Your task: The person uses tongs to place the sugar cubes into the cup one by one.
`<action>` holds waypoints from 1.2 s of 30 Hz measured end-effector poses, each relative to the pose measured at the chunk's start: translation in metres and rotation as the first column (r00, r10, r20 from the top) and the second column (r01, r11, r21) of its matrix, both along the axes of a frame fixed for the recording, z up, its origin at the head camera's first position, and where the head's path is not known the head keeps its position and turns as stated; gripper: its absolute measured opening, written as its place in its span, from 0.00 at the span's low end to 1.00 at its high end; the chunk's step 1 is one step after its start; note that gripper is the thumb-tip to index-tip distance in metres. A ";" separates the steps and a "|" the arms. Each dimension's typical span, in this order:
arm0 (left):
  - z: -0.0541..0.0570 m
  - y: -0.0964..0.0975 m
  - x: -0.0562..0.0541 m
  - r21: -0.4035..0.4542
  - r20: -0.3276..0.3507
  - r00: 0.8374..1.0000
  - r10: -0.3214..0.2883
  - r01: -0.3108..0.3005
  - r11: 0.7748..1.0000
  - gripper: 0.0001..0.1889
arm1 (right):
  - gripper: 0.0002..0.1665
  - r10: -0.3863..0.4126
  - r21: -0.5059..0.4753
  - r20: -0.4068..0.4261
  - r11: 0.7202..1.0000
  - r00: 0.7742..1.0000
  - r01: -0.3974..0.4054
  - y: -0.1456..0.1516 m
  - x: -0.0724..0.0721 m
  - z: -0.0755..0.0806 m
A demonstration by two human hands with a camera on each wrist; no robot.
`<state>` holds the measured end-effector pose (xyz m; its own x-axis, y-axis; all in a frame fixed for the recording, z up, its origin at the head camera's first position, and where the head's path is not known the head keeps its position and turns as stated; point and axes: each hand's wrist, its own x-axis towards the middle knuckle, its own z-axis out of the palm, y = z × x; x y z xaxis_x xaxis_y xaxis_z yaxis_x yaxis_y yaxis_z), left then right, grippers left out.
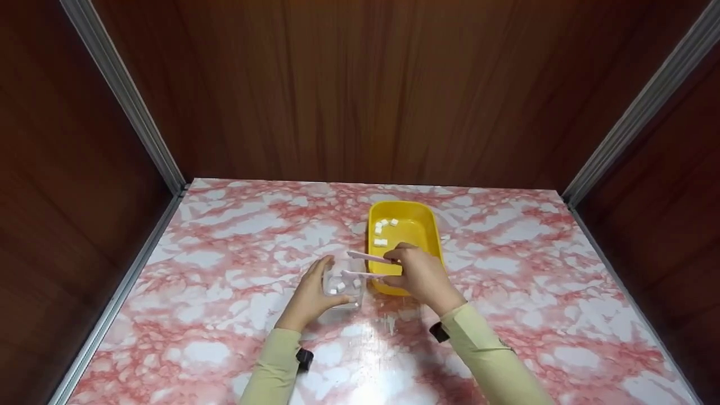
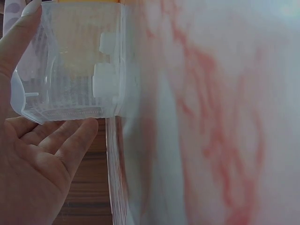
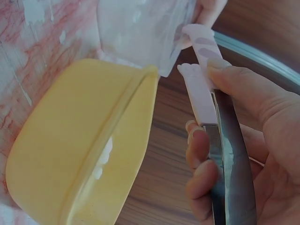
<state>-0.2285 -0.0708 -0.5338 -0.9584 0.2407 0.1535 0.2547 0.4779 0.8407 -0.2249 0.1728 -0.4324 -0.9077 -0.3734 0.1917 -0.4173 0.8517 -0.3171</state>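
The tub (image 1: 415,229) stands on the table (image 1: 225,253), with a wall (image 1: 360,90) behind the table's far edge; inside the tub, cubes (image 1: 380,243) lie along the left side, mostly toward the far end. Just left of the tub's near half is the box (image 2: 70,56), with further cubes (image 1: 341,286) in it and the left hand (image 1: 311,297) around its left side. The right hand (image 1: 424,275) is above the tub's near part, and the tongs (image 3: 229,140) extend left from it across the tub's left rim, tips over the box.

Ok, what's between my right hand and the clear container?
The pink-tipped tongs, with part of the yellow tray beneath them, in the head view.
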 end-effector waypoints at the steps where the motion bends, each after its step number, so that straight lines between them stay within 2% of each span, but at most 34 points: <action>1: 0.000 0.000 0.000 0.000 -0.002 1.000 0.002 -0.002 1.000 0.54 | 0.23 -0.003 -0.004 0.002 1.000 1.000 0.003 0.001 0.000 0.001; 13: -0.001 -0.002 0.001 -0.004 -0.007 1.000 0.003 -0.003 1.000 0.55 | 0.23 -0.043 -0.067 0.011 0.997 0.999 0.043 0.019 0.000 0.011; 18: 0.001 -0.002 0.001 -0.008 -0.004 1.000 0.002 -0.002 1.000 0.54 | 0.24 -0.054 -0.075 0.022 0.996 0.998 0.055 0.029 -0.001 0.010; 28: -0.001 -0.001 -0.001 0.013 -0.048 0.999 0.003 -0.003 1.000 0.55 | 0.23 -0.122 -0.099 0.044 0.987 0.992 0.126 0.051 -0.008 0.010; 36: -0.002 0.000 -0.002 0.005 -0.050 0.999 0.002 -0.002 1.000 0.56 | 0.24 -0.162 -0.112 0.076 0.979 0.984 0.169 0.068 -0.012 0.004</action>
